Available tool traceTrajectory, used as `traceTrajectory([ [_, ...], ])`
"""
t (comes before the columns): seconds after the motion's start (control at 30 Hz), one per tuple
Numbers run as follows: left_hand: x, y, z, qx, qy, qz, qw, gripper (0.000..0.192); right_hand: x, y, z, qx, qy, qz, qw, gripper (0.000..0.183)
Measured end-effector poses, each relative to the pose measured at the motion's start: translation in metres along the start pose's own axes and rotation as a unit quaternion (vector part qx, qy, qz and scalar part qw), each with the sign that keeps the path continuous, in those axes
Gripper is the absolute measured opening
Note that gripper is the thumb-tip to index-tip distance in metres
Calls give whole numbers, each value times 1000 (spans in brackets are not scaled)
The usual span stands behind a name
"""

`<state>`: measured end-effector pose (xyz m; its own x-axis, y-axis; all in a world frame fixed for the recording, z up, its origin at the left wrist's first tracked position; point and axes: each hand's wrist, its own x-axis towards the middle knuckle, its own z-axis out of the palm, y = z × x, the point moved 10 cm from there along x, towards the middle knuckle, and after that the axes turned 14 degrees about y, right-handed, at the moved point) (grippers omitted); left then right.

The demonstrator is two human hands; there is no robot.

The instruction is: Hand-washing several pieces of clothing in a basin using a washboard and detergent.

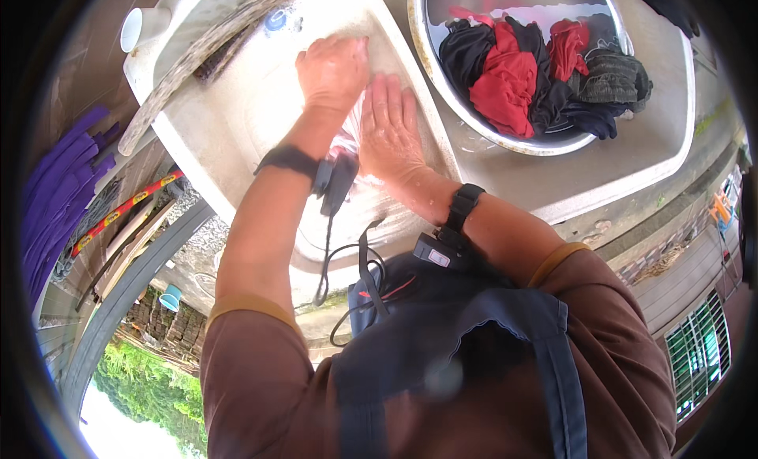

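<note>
Inside a pale washing sink point(237, 139), a light-coloured wet cloth point(349, 136) lies between and beneath my hands. My left hand point(333, 71) is curled into a fist at the cloth's far end; its fingertips are hidden underneath. Flat beside it, palm down with fingers extended, my right hand point(391, 127) presses on the cloth and the sink floor. Water glistens on both hands. Each wrist wears a black strap with a small device, and a cable point(328, 257) hangs from the left one.
Right of the sink, a metal basin point(503, 138) holds water and red and black clothes point(503, 86). A weathered wooden stick point(195, 74) crosses the sink's left side near a white pipe point(142, 29). A blue drain piece point(275, 19) sits at the far end. Purple strips point(65, 186) hang left.
</note>
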<state>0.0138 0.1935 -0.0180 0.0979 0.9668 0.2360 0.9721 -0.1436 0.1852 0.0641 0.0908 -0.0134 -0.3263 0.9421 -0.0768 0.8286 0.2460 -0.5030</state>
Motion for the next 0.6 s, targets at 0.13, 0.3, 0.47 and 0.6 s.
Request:
traceTrajectory([
  [0.13,0,-2,13,-21,22,-34,999,26,-4,12,4,-41,51,-10,998,90],
  [0.3,-67,57,-40,-187,-89,69,976,24,-9,37,9,15,59,31,998,84],
  [0.47,-7,15,2,-22,-119,-9,993,26,-2,2,-13,95,78,5,992,88],
  [0.6,9,-19,20,-35,-56,-118,991,27,-4,11,7,12,-1,15,1000,94],
])
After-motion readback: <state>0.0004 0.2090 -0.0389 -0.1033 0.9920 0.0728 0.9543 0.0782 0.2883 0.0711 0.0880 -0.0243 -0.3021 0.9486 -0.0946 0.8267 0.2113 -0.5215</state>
